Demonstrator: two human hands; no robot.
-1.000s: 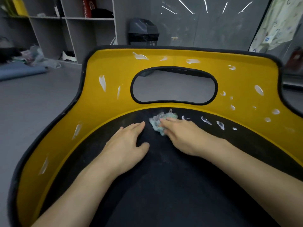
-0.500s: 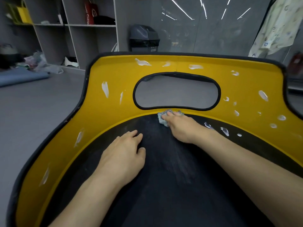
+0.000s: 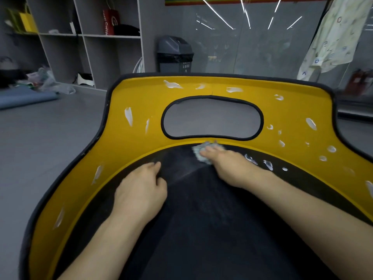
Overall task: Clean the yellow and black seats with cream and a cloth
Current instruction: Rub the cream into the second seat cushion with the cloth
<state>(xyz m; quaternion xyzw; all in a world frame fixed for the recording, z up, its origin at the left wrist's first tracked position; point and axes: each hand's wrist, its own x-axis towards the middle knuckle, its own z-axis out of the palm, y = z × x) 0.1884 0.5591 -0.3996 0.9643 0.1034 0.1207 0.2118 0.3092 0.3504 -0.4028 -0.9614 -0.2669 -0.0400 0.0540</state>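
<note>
Pressing cloth (image 3: pixel 199 152) at frame centre on seat (image 3: pixel 201 239) seam with right hand (image 3: pixel 225 165), finger curl too blurred to tell; left hand (image 3: pixel 141 190) flat, fingers relaxed. Risk: short strokes missing cream (image 3: pixel 268 164) at right.

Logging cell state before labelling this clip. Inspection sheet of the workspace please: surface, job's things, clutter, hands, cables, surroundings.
Surface: black seat pad inside the yellow shell; faint smear streaks on the pad between the hands.
Job's things: cream dabs scattered over the yellow shell, a few on the pad's right rear; cloth bunched at the pad's rear edge, below the cut-out.
Clutter: plastic bags and a blue mat on the floor, far left.
Hands: left hand rests on the pad, holding nothing; right hand presses the cloth.
Cables: nothing seen.
Surroundings: grey floor, shelving, bin, patterned fabric hanging upper right.
</note>
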